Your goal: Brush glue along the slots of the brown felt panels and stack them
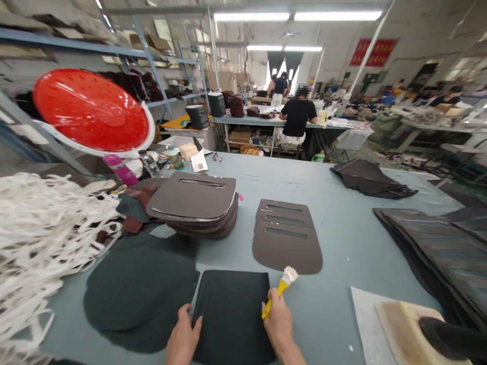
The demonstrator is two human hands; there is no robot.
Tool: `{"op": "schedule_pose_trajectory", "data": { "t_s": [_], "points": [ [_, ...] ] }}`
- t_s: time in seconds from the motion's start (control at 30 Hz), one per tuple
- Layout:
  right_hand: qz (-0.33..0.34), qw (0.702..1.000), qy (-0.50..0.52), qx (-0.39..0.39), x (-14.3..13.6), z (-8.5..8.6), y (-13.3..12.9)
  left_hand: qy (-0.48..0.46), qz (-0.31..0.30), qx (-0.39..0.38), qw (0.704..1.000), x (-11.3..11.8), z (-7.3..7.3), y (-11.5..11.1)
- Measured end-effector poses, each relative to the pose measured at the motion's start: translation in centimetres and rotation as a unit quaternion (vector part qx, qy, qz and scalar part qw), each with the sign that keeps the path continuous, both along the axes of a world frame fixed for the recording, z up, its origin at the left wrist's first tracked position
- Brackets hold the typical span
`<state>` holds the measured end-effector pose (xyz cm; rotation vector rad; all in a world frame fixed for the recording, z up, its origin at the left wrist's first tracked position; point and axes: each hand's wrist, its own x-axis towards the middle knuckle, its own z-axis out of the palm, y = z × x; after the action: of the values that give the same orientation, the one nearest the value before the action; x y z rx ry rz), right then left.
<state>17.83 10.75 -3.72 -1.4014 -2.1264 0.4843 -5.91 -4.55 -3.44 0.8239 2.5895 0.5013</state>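
Observation:
My right hand is closed around the yellow handle of a brush. White, paste-like material coats its bristles, which point up and away from me. Right fingers also lie against the right edge of a dark green, flat panel directly in front of me. At that panel's left edge is my left hand, thumb and index finger apart, the thumb touching the panel. Beside it lies a pile of dark rounded pieces. Beyond the brush, several brown slotted panels overlap in a row.
A stack of brown slotted panels stands at centre left. White strips heap at far left, below a red fan-shaped cover. Dark layered pieces lie right, near a pale block with a black handle. A person sits beyond.

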Motion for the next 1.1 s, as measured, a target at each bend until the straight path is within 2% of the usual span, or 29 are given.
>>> {"op": "schedule_pose_trajectory", "data": {
  "t_s": [0.1,0.23,0.37,0.43,0.53,0.67,0.77,0.87,1.0,1.1],
  "points": [
    [-0.010,1.000,-0.019,0.011,0.4,-0.2,-0.1,-0.041,-0.021,-0.014,0.999,0.1,-0.1,0.6],
    [-0.006,1.000,0.006,0.022,2.1,0.4,1.1,-0.059,-0.053,0.066,0.995,0.5,1.5,3.1],
    [-0.064,0.996,0.031,0.054,4.6,1.9,5.4,-0.116,-0.074,0.161,0.977,2.6,4.2,8.5],
    [-0.098,0.992,0.029,0.081,6.0,2.5,8.4,-0.136,-0.077,0.208,0.965,4.0,4.9,11.9],
    [-0.138,0.984,0.012,0.110,7.9,2.6,12.9,-0.149,-0.077,0.269,0.948,5.8,4.5,16.9],
    [-0.173,0.978,-0.020,0.115,9.8,1.5,17.0,-0.110,-0.103,0.307,0.940,7.4,2.2,21.2],
    [-0.189,0.977,-0.044,0.094,10.7,0.5,18.5,-0.083,-0.116,0.299,0.943,8.3,0.6,22.3],
    [-0.202,0.974,-0.076,0.071,11.3,-0.2,19.0,-0.060,-0.130,0.287,0.947,8.8,-0.1,22.3],
    [-0.213,0.964,-0.123,0.102,11.9,0.1,18.9,-0.041,-0.138,0.274,0.951,9.0,0.5,22.0],
    [-0.227,0.953,-0.144,0.141,12.1,1.4,18.2,-0.001,-0.130,0.254,0.958,9.0,1.7,21.3]
  ]
}}
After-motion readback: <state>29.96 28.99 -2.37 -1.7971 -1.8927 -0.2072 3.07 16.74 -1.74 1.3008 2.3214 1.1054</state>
